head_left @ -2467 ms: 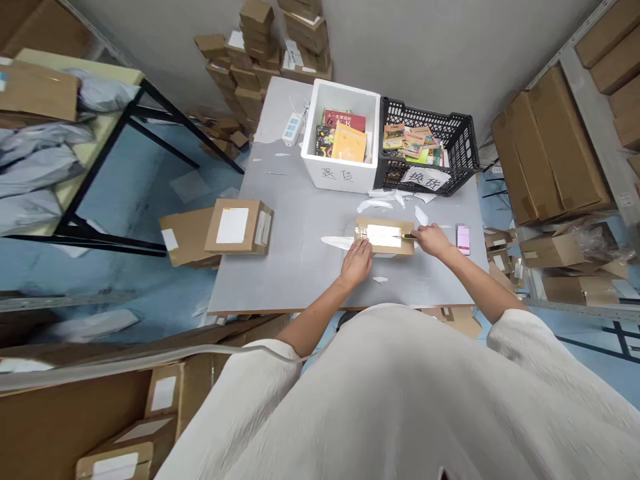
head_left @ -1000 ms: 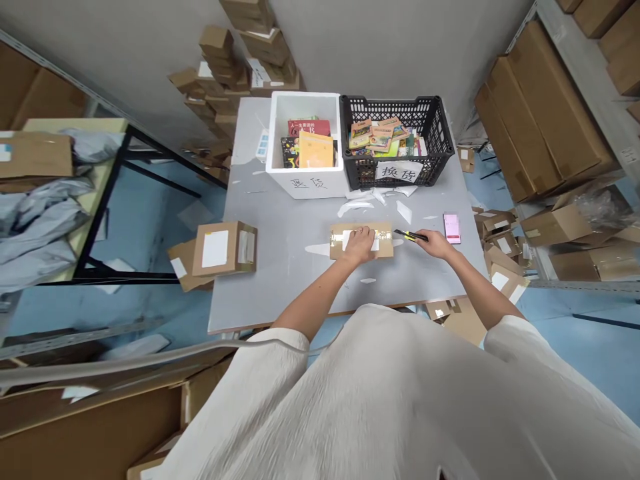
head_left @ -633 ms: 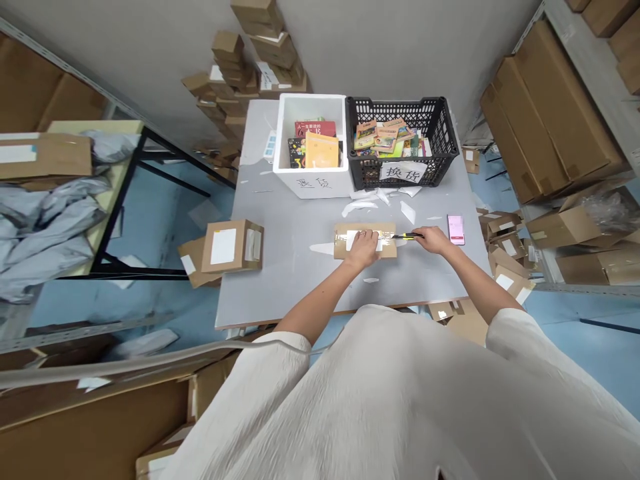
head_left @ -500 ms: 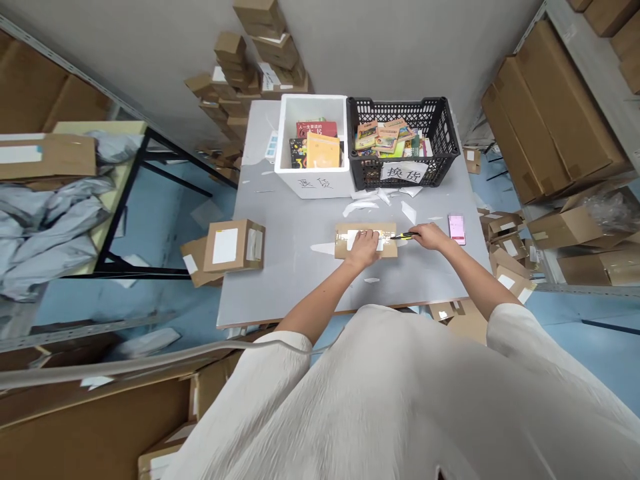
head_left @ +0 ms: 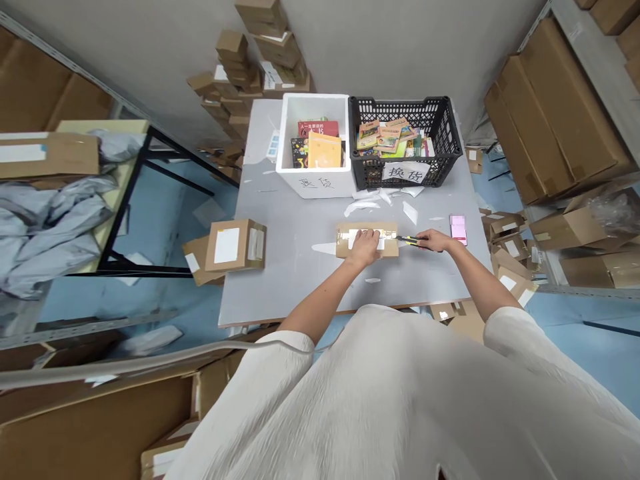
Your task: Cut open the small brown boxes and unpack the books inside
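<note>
A small brown cardboard box (head_left: 341, 248) with a white label lies on the grey table in front of me. My left hand (head_left: 365, 247) grips it from the near side, fingers bent over the label on its top. In my right hand (head_left: 434, 241), closed round the handle, is a black and yellow utility knife (head_left: 413, 241). The knife points left, and its tip is at the right end of the box. Clear tape shines along the box top; how far it is cut I cannot tell.
Behind the box stand a white foam bin (head_left: 315, 185) and a black plastic crate (head_left: 443, 160), both holding books. Torn paper scraps (head_left: 410, 212) lie nearby. A phone (head_left: 458, 229) is at the right, another carton (head_left: 236, 245) at the table's left edge.
My right hand has moved a little to the right with the knife, drawing its tip from the label area to the box's right end. My left hand stays on the box.
</note>
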